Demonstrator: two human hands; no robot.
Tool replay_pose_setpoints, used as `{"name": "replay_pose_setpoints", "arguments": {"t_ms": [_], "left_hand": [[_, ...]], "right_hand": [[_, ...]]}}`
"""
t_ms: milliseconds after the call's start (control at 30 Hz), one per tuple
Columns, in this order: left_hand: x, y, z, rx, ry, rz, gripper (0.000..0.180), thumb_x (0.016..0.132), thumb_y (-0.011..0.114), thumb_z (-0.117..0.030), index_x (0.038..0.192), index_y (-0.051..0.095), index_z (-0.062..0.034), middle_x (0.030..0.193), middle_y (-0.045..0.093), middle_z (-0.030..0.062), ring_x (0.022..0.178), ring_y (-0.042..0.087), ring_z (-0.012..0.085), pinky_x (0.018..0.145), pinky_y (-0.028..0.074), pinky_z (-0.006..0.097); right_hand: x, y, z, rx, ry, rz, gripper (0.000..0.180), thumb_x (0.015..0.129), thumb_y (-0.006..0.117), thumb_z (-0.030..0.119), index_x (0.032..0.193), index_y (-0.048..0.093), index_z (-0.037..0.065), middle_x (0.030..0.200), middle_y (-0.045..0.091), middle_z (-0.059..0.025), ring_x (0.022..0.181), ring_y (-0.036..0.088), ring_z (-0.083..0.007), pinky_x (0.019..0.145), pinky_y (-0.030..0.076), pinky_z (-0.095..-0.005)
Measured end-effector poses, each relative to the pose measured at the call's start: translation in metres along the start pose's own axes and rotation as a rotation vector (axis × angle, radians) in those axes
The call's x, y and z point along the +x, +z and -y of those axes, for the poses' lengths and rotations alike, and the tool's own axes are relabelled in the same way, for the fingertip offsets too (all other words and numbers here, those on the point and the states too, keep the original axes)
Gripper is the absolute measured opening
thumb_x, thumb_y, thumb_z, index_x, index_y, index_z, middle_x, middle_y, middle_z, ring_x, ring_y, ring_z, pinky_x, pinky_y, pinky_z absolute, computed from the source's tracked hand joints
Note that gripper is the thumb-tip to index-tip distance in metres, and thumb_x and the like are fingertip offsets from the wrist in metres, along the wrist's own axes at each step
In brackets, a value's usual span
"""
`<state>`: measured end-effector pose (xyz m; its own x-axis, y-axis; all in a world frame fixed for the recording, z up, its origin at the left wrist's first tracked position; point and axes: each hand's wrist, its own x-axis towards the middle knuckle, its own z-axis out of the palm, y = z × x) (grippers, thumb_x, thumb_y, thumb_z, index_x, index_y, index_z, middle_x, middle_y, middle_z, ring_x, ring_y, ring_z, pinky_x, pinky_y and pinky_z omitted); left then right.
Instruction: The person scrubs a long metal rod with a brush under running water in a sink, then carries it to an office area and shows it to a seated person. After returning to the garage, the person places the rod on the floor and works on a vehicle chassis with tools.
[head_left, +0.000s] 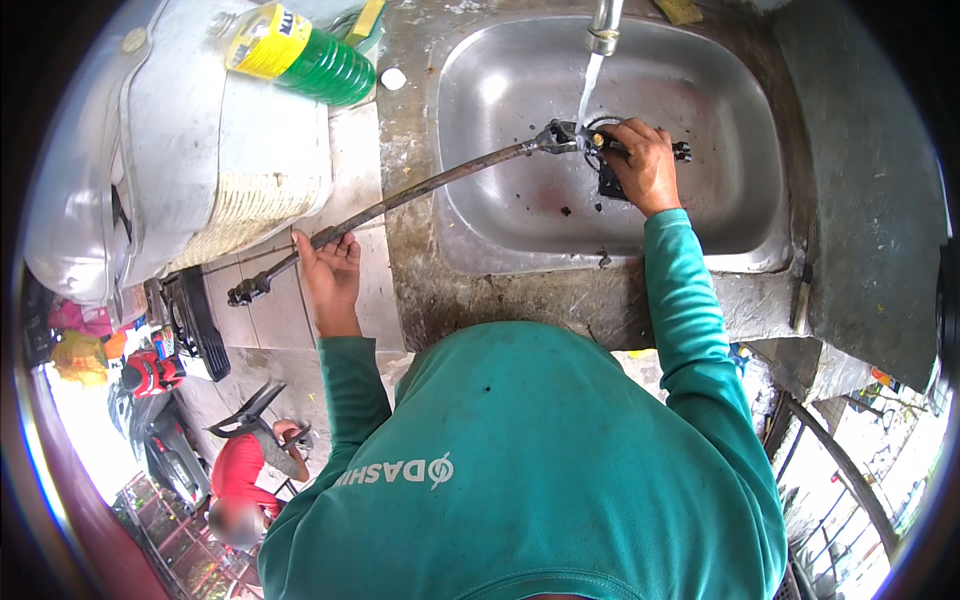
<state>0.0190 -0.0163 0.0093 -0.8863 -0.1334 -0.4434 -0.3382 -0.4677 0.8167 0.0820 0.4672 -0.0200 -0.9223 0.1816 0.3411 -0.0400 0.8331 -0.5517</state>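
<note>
Left hand [330, 268] grips hose [420, 192] at frame ctr-left; right hand [645, 165] clenched on its black fitting [606, 180] under tap stream in sink [720, 110].

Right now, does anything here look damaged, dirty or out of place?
Yes. Dark specks and grime lie scattered in the steel sink around the drain, under the running tap. The long dark hose looks grimy. A green bottle lies tipped on its side.
</note>
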Motion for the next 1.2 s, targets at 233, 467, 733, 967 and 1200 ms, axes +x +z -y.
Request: {"name": "replay_pose_setpoints", "arguments": {"t_ms": [233, 467, 733, 967, 1200], "left_hand": [[-0.005, 0.031, 0.014, -0.172, 0.096, 0.106, 0.045, 0.103, 0.055, -0.047, 0.11, 0.061, -0.0027, 0.117, 0.07, 0.0185, 0.113, 0.067, 0.0328, 0.096, 0.057, 0.043], [-0.019, 0.053, 0.036, -0.152, 0.091, 0.226, 0.034, 0.102, 0.06, -0.025, 0.125, 0.053, -0.0014, 0.13, 0.062, 0.0237, 0.126, 0.058, 0.0362, 0.11, 0.048, 0.048], [-0.045, 0.106, 0.07, -0.219, 0.004, 0.189, 0.024, 0.1, 0.066, -0.02, 0.113, 0.059, -0.0008, 0.116, 0.07, 0.0232, 0.107, 0.07, 0.0326, 0.093, 0.061, 0.046], [-0.053, 0.122, 0.077, -0.273, -0.032, 0.343, 0.036, 0.1, 0.064, -0.034, 0.111, 0.058, -0.0006, 0.123, 0.065, 0.0264, 0.121, 0.062, 0.0387, 0.106, 0.052, 0.051], [-0.044, 0.109, 0.053, -0.232, -0.134, 0.554, 0.05, 0.106, 0.05, -0.039, 0.137, 0.046, -0.0006, 0.141, 0.054, 0.0287, 0.127, 0.059, 0.0369, 0.109, 0.049, 0.048]], "right_hand": [[0.008, -0.011, -0.035, 0.112, 0.073, 0.18, 0.035, 0.077, 0.078, 0.013, 0.112, 0.074, 0.011, 0.105, 0.072, -0.0105, 0.098, 0.066, -0.0332, 0.092, 0.044, -0.043], [0.007, -0.046, -0.059, 0.322, 0.26, 0.359, 0.038, 0.085, 0.076, 0.004, 0.122, 0.069, 0.0, 0.105, 0.074, -0.0136, 0.098, 0.07, -0.0186, 0.09, 0.052, -0.0324], [0.0, -0.051, -0.112, 0.008, 0.278, 0.202, 0.037, 0.078, 0.081, 0.014, 0.112, 0.071, 0.003, 0.108, 0.073, -0.0212, 0.104, 0.069, -0.0381, 0.091, 0.053, -0.042], [-0.002, -0.047, -0.122, -0.109, 0.337, 0.141, 0.034, 0.077, 0.082, 0.014, 0.108, 0.071, 0.006, 0.104, 0.073, -0.0183, 0.099, 0.07, -0.037, 0.087, 0.053, -0.0434], [0.028, -0.014, -0.124, -0.318, 0.381, 0.265, 0.04, 0.08, 0.081, 0.023, 0.118, 0.071, 0.012, 0.109, 0.074, -0.015, 0.106, 0.069, -0.0366, 0.091, 0.053, -0.046]]}}
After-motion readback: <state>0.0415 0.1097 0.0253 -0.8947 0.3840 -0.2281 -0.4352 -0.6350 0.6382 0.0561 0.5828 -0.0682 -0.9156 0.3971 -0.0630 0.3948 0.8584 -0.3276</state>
